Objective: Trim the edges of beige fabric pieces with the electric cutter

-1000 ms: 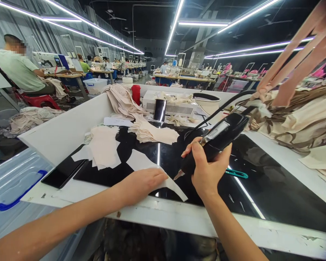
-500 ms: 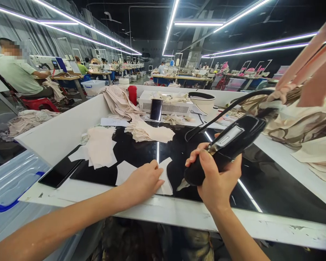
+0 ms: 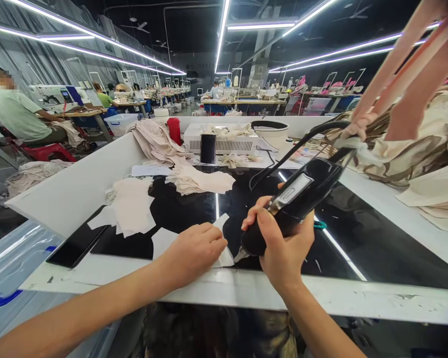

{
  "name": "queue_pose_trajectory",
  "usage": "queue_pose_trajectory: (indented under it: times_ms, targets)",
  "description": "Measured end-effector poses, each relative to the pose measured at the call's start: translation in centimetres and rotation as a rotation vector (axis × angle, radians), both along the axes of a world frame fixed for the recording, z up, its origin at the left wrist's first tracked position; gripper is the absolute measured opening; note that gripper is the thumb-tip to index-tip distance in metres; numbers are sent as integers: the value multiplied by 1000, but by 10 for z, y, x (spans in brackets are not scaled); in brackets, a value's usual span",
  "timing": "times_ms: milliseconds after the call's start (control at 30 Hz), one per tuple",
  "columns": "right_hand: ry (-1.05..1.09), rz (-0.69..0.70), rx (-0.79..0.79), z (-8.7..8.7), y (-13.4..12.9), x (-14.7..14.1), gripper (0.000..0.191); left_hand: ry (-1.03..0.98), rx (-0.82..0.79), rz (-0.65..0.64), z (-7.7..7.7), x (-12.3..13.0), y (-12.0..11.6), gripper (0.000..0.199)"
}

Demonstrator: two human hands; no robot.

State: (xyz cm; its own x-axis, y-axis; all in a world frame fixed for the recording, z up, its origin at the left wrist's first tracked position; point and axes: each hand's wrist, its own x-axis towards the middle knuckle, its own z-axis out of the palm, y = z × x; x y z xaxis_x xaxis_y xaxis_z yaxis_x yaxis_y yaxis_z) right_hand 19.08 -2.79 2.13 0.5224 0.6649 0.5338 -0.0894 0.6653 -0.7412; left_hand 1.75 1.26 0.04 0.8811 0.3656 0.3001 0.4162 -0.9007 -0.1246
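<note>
My right hand (image 3: pixel 285 243) is wrapped round a black corded handheld tool (image 3: pixel 296 191), which slants down to the left. Its pale tip sits close to the right edge of a white fabric piece (image 3: pixel 164 241) on the glossy black board (image 3: pixel 343 223). My left hand (image 3: pixel 199 246) lies on that piece with curled fingers, pinching or pressing it; the fingertips are partly hidden. Pink fabric strips (image 3: pixel 406 84) are tied at the tool's upper end. A stack of pale cut pieces (image 3: pixel 130 206) lies to the left, another (image 3: pixel 201 179) further back.
A phone (image 3: pixel 208 148) leans against a white vented box (image 3: pixel 227 144). Beside it stands a red container (image 3: pixel 174 130). Fabric heaps (image 3: pixel 433 144) fill the right side; a dark flat device (image 3: pixel 76 243) lies left. A seated person (image 3: pixel 17 112) is far left.
The tool in my right hand has moved left and its tip is now close to the fabric piece. The view has shifted slightly, and a teal ring shows behind my right hand.
</note>
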Motion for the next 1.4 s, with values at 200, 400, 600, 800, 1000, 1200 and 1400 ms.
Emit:
queue_pose_trajectory:
  times_ms: [200, 400, 600, 800, 1000, 1200, 1400]
  targets:
    - [-5, -8, 10, -1, 0, -1, 30, -129, -51, -397, -14, 1, 4, 23]
    - [3, -9, 13, 0, 0, -1, 33, -166, -181, -437, -24, -2, 14, 22]
    - [-7, -23, 0, 0, -2, -1, 32, -155, -280, -412, -27, -13, 24, 24]
    - [4, -17, -18, 1, -3, -1, 34, -145, -272, -377, -29, -17, 25, 26]
    - [-7, -27, -3, 1, -3, -1, 41, -147, -273, -375, -31, -18, 25, 26]
    - [-13, -21, 1, 1, -5, -1, 44, -164, -301, -372, -30, -18, 24, 25]
    - [26, -36, 15, 8, 4, -2, 48, -199, -314, -375, -30, -17, 22, 25]
